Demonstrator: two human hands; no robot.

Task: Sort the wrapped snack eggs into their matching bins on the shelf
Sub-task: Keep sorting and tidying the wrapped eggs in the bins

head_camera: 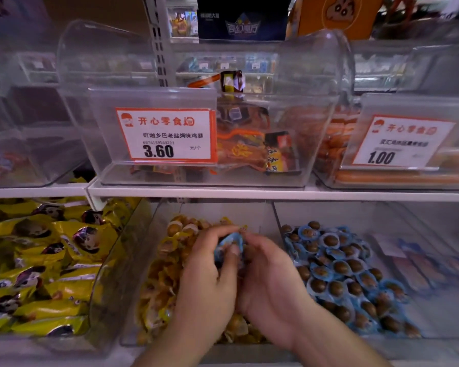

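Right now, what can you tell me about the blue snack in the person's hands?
The blue-wrapped egg is small, in shiny crinkly blue wrapping that looks like plastic. Its print is too blurred to read. It sits above the bin of yellow-wrapped eggs, not the bin of blue-wrapped eggs beside it. The left hand curls round it, and the right hand touches it from the other side.

Blue-wrapped egg [229,246] mostly hidden between both hands – small print on right price tag [402,143] blurred – far-right packets unreadable
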